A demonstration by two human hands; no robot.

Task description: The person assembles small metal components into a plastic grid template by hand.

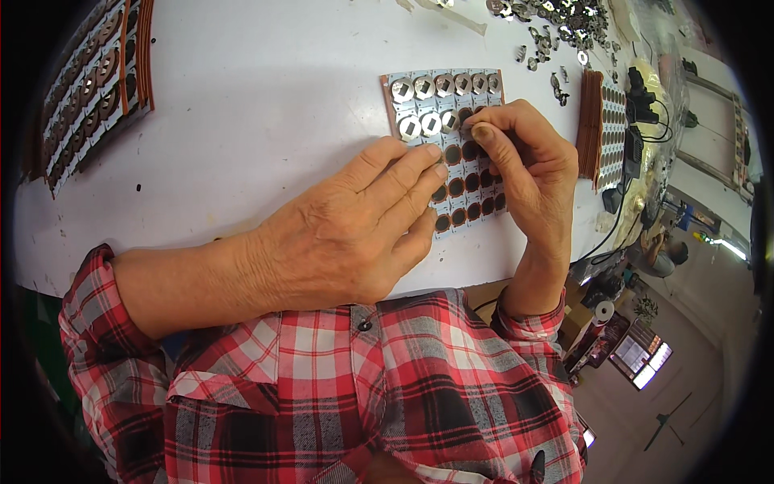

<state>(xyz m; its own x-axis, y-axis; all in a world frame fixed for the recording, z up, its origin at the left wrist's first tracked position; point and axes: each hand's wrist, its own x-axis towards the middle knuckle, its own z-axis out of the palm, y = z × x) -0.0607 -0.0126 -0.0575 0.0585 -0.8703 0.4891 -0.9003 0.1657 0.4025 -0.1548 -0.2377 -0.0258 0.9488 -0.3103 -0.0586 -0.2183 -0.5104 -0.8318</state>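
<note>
A small grey panel (427,105) with rows of round copper-brown pads lies on the white table (258,105). Its top rows carry shiny metal discs (425,86). My left hand (363,226) lies flat on the panel's left side, fingers spread and pressing it down. My right hand (524,161) rests on the panel's right side, thumb and forefinger pinched together at a pad in the second row; a small metal piece between them is mostly hidden. Both sleeves are red plaid.
A heap of loose metal discs (564,24) lies at the far right of the table. A stack of similar panels (601,129) stands to the right, another stack (97,81) at the far left. Black cables and devices (637,121) sit at the right edge.
</note>
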